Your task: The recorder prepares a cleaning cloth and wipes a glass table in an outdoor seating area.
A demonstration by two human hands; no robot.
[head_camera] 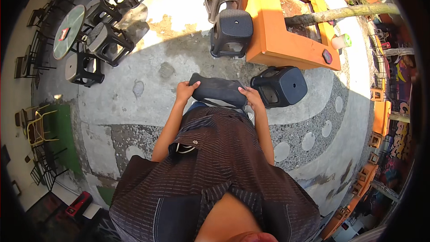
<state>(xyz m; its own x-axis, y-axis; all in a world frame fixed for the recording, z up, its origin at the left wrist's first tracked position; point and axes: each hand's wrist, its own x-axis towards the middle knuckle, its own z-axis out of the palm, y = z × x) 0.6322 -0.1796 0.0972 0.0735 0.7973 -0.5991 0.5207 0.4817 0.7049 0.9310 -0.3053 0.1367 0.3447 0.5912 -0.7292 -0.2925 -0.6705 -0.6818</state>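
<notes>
A black fabric pouch or folded cloth (218, 90) is stretched between both hands in front of my waist. My left hand (185, 90) grips its left end, with the thumb on top. At the other end, my right hand (251, 97) pinches the edge between thumb and fingers. A grey strip shows along the pouch's lower side. Just beyond my right hand, a black plastic stool (294, 85) lies tipped or leans; its exact stance is unclear through the lens.
Ahead on the right is an orange planter bench (268, 48) around a tree trunk (339, 14), with a cup (341, 41) on it. Dark plastic stools (236, 23) stand beside it. A round green table (69, 33) with more stools is at the upper left.
</notes>
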